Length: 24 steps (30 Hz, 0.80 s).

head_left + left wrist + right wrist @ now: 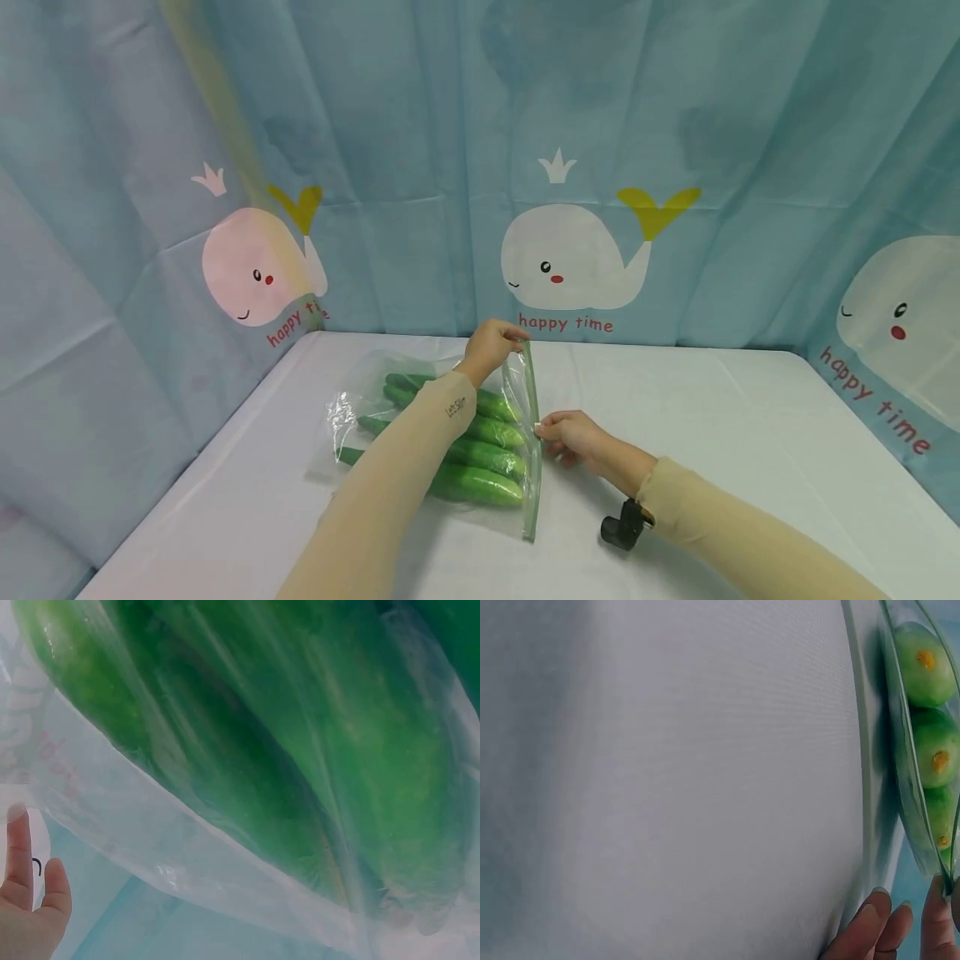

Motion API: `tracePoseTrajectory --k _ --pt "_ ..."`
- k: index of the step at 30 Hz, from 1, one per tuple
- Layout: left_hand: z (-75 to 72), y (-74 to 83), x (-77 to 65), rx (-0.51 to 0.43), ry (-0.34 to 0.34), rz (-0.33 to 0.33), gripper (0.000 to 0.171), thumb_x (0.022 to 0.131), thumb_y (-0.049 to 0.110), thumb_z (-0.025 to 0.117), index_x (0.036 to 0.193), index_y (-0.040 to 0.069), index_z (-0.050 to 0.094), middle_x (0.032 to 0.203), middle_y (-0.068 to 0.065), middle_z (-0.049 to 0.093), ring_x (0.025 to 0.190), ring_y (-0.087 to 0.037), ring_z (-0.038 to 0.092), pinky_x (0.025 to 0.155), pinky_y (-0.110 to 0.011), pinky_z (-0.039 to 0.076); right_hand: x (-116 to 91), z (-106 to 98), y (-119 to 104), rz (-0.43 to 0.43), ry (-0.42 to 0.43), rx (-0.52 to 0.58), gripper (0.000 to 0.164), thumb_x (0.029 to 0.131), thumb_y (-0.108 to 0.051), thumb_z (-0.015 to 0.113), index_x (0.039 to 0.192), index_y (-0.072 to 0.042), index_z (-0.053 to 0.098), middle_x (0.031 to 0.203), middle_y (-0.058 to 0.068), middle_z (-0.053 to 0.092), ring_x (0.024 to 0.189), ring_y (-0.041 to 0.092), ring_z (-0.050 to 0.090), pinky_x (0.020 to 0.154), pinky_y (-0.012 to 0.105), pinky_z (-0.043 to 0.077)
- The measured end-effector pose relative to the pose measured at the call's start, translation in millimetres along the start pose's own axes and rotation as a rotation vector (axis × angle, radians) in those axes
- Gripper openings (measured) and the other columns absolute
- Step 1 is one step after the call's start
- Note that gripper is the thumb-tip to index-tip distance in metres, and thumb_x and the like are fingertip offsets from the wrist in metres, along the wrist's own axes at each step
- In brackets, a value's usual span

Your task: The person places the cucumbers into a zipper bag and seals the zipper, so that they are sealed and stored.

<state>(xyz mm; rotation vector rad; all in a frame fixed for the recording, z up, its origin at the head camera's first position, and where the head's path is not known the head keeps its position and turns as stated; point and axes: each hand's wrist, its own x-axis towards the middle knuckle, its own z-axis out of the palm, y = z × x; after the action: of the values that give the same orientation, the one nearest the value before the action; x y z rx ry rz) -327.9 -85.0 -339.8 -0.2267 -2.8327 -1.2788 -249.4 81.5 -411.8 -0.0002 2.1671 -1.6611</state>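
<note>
A clear zip bag with a green closure strip lies on the table, holding several green cucumbers side by side. At the strip's far end, my left hand pinches the bag's corner. My right hand pinches the strip partway along, at a small white piece that looks like a slider. In the right wrist view, the bag's two edges stand apart beside the cucumber ends and meet at my right fingers. The left wrist view shows cucumbers through the plastic.
A white cloth covers the table. Behind and beside it hangs a blue curtain printed with whales. A small black device is strapped at my right wrist, just above the tabletop.
</note>
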Motion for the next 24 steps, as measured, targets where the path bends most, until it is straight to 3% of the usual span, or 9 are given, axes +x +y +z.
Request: tracePoseTrajectory --k 11,18,24 --pt "1.8 -1.1 1.6 0.027 0.024 -0.009 0.020 0.092 0.012 0.067 0.110 0.015 0.076 0.108 -0.005 0.071 0.100 -0.023 0.064 0.076 -0.035 0.052 -3 1 4 -0.012 -0.018 -0.002 0.013 0.093 -0.012 0.063 0.081 -0.007 0.064 0.069 0.001 0.054 0.062 0.014 0.049 0.052 0.025 0.041" --pt "2.6 -3.0 0.7 0.017 0.037 -0.004 0.021 0.092 0.011 0.066 0.111 0.014 0.075 0.112 -0.005 0.070 0.103 -0.023 0.064 0.074 -0.033 0.051 -8 3 6 -0.034 -0.081 0.021 0.011 0.093 -0.007 0.059 0.083 -0.002 0.063 0.062 0.002 0.057 0.060 0.015 0.059 0.050 0.025 0.048" --pt "1.4 -3.7 0.8 0.029 0.059 0.004 0.021 0.092 0.012 0.067 0.111 0.014 0.075 0.116 -0.004 0.069 0.108 -0.023 0.063 0.077 -0.034 0.052 -12 5 9 -0.026 -0.114 0.050 0.010 0.093 -0.004 0.057 0.086 0.000 0.061 0.066 0.005 0.060 0.057 0.014 0.059 0.050 0.025 0.051"
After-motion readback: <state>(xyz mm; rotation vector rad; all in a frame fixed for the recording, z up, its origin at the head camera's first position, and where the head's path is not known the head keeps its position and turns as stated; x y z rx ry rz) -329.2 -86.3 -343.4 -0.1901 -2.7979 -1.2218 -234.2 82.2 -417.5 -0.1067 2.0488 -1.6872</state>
